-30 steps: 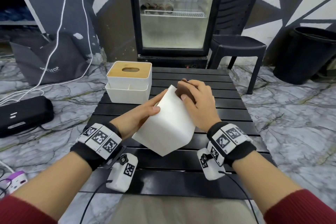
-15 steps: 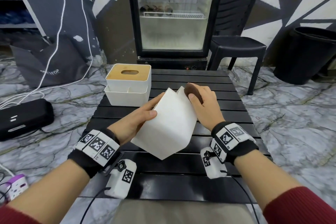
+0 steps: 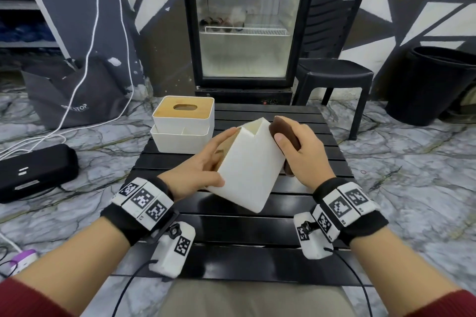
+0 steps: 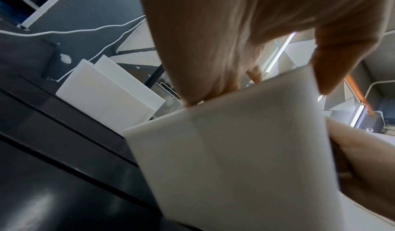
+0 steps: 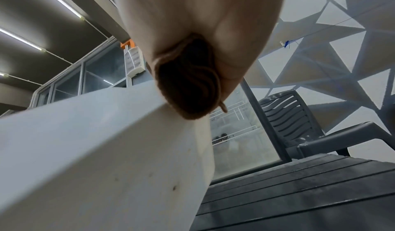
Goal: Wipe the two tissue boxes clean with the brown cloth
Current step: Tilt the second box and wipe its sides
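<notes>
A white tissue box [image 3: 247,165] is tilted up above the black slatted table [image 3: 231,231], its wooden lid side turned left. My left hand [image 3: 203,162] holds it, thumb on the near white face, fingers along the lid side. My right hand [image 3: 301,154] grips the bunched brown cloth [image 3: 282,131] and presses it against the box's right side. The same box [image 4: 245,158] fills the left wrist view, and the cloth [image 5: 188,84] sits on the box edge [image 5: 107,141] in the right wrist view. A second white tissue box [image 3: 184,122] with a wooden slotted lid stands at the table's far left.
A glass-door fridge [image 3: 244,23] stands behind the table, with a black plastic chair [image 3: 334,74] to its right and a black bin [image 3: 438,85] farther right. On the floor at the left lie a black case [image 3: 33,170], a dark bag [image 3: 72,92] and white cables.
The box has turned further, showing its open far corner. My right hand with the cloth slid from the top edge onto the right side. The left fingers stretched out along the lid side.
</notes>
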A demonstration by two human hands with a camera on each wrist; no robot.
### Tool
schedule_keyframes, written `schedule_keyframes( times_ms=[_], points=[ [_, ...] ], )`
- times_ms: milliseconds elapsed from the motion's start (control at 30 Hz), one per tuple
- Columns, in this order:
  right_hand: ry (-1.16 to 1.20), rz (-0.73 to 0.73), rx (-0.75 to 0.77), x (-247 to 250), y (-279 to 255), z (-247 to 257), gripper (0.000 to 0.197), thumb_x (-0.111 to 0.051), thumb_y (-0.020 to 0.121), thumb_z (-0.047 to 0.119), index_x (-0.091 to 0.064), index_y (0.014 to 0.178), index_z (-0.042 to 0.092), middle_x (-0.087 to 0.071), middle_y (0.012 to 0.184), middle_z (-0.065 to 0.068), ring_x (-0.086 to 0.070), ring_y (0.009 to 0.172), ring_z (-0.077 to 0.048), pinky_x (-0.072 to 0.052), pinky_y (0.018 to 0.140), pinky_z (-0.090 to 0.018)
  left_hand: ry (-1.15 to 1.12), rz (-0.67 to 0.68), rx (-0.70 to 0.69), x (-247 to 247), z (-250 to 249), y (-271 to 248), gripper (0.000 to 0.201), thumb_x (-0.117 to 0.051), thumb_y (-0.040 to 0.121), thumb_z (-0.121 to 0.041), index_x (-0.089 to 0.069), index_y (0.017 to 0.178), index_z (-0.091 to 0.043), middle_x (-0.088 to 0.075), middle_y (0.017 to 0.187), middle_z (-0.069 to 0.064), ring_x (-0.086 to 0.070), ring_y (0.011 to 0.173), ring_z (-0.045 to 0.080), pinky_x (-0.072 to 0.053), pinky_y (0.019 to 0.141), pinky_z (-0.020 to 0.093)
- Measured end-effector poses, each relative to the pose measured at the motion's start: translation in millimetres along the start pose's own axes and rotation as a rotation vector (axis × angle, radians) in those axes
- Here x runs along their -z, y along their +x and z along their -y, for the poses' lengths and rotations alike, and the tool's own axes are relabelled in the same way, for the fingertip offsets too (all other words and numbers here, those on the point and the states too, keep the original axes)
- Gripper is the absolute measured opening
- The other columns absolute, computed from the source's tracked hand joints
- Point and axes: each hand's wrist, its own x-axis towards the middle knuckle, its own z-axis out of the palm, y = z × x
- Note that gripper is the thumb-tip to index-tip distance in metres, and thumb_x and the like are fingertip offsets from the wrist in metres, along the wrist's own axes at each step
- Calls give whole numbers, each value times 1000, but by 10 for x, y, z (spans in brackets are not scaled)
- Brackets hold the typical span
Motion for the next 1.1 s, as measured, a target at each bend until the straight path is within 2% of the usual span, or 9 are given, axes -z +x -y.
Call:
schedule_keyframes(
  times_ms=[100,233,367,467,567,733,867,967,1100],
  points=[
    [-15,-15,64,53,-58,11,38,-51,91,23,-48,128,31,-50,105,6,-48,94,-6,-38,76,-5,104,20,-1,-32,3,51,100,-52,63,4,-13,135,-55,-45,138,5,-53,116,13,-47,90,24],
    [-30,7,122,80,-181,-21,39,-54,90,18,-50,127,29,-52,111,4,-45,95,7,-28,82,3,153,-10,14,-107,76,76,105,-61,67,-4,-1,141,-50,-39,142,-4,-47,124,10,-44,98,22],
    [-30,39,199,79,-320,-31,38,-57,88,15,-52,125,25,-53,111,-2,-48,102,-5,-29,88,-1,-53,-154,27,-147,84,115,81,-67,71,-27,-22,135,-48,-63,116,-23,-64,102,4,-52,77,19],
    [-27,85,238,45,-425,-5,38,-55,85,22,-53,122,29,-47,110,2,-45,101,-2,-29,90,-2,-101,-191,35,-157,69,118,72,-63,74,-44,-30,138,-46,-66,115,-17,-66,101,10,-54,79,25],
    [-48,181,269,-9,-532,-2,38,-57,86,23,-53,123,28,-42,116,4,-40,104,6,-26,93,-1,-110,-213,32,-160,153,84,64,-53,83,-42,-28,142,-45,-61,126,-12,-63,108,13,-53,85,29],
    [-50,241,291,-110,-672,-4,40,-55,87,25,-51,126,30,-36,117,15,-33,110,15,-25,95,-2,-92,-242,58,-103,291,56,67,-59,86,-41,-25,144,-46,-54,136,-11,-59,115,15,-46,97,37],
    [-67,241,291,-151,-708,34,40,-53,87,30,-50,127,32,-38,120,15,-39,116,-2,-29,100,-12,-75,-253,70,-33,378,46,60,-53,92,-22,-29,144,-41,-55,135,-8,-59,114,14,-47,90,30],
    [-79,250,300,-161,-740,52,40,-53,87,33,-49,127,35,-39,121,15,-42,117,-9,-33,102,-22,-71,-229,76,-4,393,33,67,-57,83,-24,-32,144,-37,-56,134,-7,-58,117,16,-45,90,29],
    [-63,234,284,-150,-740,34,38,-52,88,34,-50,126,36,-41,120,17,-42,117,-9,-34,101,-23,-42,-183,82,41,393,31,72,-63,77,-30,-34,142,-41,-58,131,-9,-57,117,17,-42,97,35]
  ],
)
